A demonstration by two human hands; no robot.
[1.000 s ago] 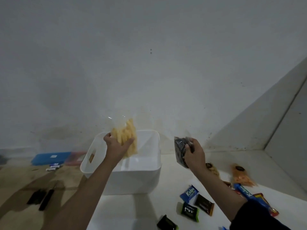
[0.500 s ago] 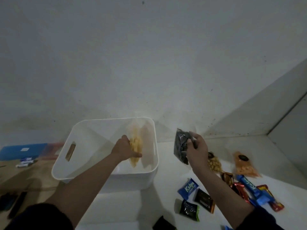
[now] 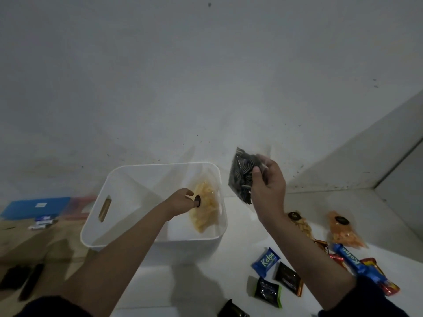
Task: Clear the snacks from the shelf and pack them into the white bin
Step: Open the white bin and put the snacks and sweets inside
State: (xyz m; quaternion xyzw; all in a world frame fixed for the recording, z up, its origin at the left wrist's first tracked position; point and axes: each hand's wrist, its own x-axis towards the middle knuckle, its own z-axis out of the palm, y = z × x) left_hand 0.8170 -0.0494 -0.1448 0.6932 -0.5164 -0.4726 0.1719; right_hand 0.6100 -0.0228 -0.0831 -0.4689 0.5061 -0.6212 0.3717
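Evidently the packing is under way: at the frame's centre the left hand [image 3: 183, 199] reaches into the white bin [image 3: 128, 177], fingers curled on a clear crinkly bag of yellow snacks [image 3: 204, 209] lying against its inner wall. Right of it, the right hand [image 3: 266, 181] pinches a dark glossy packet [image 3: 241, 173] above the shelf [image 3: 240, 234]; that likely goes in next. Foil-wrapped bars [image 3: 265, 261] lie at lower right.

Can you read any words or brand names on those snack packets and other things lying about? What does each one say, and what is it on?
"Kalpa": on the small blue packet on the shelf.
"Kalpa": on the long blue bar at the right.
Brown wrapper beside the bar: lettering too blurred to read.
Round dark labels on the nut bag and orange snack bag: too small to read.
White label on the blue box: unreadable.
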